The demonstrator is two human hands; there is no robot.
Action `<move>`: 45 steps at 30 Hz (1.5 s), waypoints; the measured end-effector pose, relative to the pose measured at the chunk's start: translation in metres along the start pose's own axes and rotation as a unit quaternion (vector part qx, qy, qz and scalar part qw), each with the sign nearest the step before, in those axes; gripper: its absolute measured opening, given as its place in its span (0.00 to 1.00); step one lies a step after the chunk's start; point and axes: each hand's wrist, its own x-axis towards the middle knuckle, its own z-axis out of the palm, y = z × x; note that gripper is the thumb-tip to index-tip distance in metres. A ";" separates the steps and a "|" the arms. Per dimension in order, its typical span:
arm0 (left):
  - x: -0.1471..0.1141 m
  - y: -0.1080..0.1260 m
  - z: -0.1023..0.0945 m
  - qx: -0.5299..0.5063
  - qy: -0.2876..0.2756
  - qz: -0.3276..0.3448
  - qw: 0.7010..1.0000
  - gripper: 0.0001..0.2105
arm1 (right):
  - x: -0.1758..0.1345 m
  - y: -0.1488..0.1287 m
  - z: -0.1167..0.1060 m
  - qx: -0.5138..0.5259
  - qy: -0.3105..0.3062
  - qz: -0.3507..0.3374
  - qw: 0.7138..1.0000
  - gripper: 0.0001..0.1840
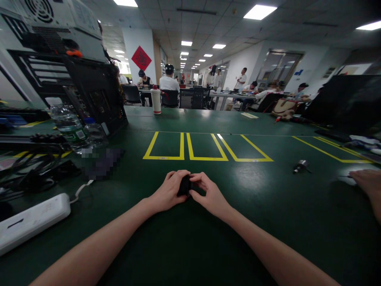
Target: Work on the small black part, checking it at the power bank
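A small black block-like object (184, 186) is between my hands, low over the green table or resting on it; I cannot tell which. My left hand (169, 191) is closed round its left side, with the fingers over the top and the thumb at the near edge. From the right, my right hand (208, 194) holds its other side between curled fingers and thumb. Much of the object is hidden by the fingers, so its kind does not show. Just beyond lie yellow tape outlines (207, 159) on the tabletop.
On the left are a white power strip (35, 218), black cables (38, 167), water bottles (70, 127) and a computer case (98, 93). A small metal part (301, 166) lies at right, near another person's hand (367, 184) on a mouse. A cup (156, 100) stands at the back.
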 end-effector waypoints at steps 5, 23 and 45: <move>0.000 0.000 0.000 -0.007 0.002 0.003 1.000 0.28 | 0.001 0.003 0.001 -0.011 0.004 0.018 1.000 0.22; 0.000 -0.001 0.001 -0.008 0.001 0.005 1.000 0.27 | 0.001 0.003 -0.001 -0.019 -0.004 0.008 1.000 0.21; 0.001 -0.006 0.007 0.000 0.021 0.002 1.000 0.28 | 0.001 0.005 0.001 -0.130 0.032 -0.045 0.990 0.22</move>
